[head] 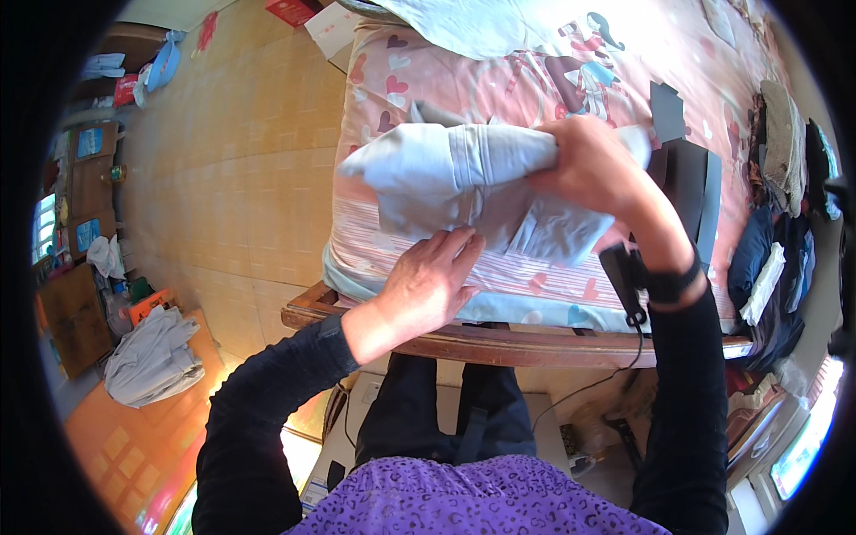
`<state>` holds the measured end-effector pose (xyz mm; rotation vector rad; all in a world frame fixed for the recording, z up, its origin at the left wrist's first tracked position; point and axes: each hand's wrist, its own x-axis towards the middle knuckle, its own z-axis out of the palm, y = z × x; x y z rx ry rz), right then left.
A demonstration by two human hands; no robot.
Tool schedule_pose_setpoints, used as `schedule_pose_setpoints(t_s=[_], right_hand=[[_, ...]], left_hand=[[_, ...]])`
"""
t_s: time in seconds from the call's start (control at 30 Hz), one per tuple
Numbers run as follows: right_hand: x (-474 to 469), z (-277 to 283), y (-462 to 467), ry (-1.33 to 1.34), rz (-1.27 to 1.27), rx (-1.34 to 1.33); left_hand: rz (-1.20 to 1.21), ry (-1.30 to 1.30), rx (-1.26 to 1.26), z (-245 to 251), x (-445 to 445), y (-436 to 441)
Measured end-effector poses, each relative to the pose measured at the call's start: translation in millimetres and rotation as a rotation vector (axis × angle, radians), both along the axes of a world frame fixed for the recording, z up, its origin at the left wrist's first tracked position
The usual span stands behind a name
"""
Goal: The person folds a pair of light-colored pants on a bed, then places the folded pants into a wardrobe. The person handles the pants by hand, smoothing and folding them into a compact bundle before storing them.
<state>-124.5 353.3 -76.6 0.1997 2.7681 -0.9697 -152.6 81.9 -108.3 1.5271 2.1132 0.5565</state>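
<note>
A light grey-white cloth garment (481, 167) with stitched seams is partly folded over itself above the near edge of a bed with a pink heart-patterned sheet (374, 120). The fingers of my right hand (592, 160) are closed on its upper right part; that hand is slightly blurred. My left hand (431, 284) lies palm down at the garment's lower edge, fingertips at the cloth; whether they pinch it is not plain. A black strap with a dark device (622, 277) and a cable is at my right wrist.
A dark box (682, 194) lies on the bed right of the garment. Folded clothes (779, 154) are piled along the right side. The bed's wooden frame (508, 346) runs before my legs. A grey cloth heap (155, 358) lies at the lower left, and a white box (334, 33) stands beyond the bed's corner.
</note>
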Motion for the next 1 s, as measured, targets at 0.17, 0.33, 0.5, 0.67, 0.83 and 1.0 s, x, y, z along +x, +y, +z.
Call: schedule_pose_setpoints(t_s=[0.17, 0.33, 0.5, 0.67, 0.83, 1.0], right_hand=[[64, 35, -35, 0.504, 0.063, 0.47], [111, -54, -85, -0.112, 0.116, 0.396], [134, -81, -93, -0.193, 0.058, 0.026], [112, -67, -65, 0.256, -0.259, 0.185], [112, -99, -62, -0.236, -0.147, 0.209], [115, -101, -49, 0.016, -0.164, 0.166]], left_hand=[[0.021, 0.194, 0.056, 6, 2, -15], [-0.223, -0.071, -0.208, -6, 8, -26], [-0.186, -0.133, 0.056, -7, 12, -11], [-0.025, 0.214, 0.273, -23, -10, 36], [-0.087, 0.037, -0.2, -69, -25, 38], [-0.065, 0.028, -0.144, -95, -16, 19]])
